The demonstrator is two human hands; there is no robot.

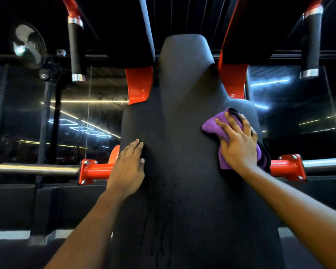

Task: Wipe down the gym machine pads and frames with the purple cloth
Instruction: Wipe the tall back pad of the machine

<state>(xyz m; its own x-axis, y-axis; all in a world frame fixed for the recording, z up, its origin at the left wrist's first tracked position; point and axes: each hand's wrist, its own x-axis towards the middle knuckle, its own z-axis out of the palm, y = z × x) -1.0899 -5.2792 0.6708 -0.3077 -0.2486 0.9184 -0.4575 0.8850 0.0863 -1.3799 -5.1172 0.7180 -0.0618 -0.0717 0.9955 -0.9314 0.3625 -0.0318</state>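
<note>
Hands, 2: left hand (127,167) on 1 pad (182,113), right hand (239,146) on 1 cloth (213,124).

Cloth (211,126) under right hand (239,144) at pad (182,133) right edge, left hand (128,167) on left edge

Right hand (239,144) presses purple cloth (213,124) on black pad (182,113) — left hand (129,166) flat beside.
</note>
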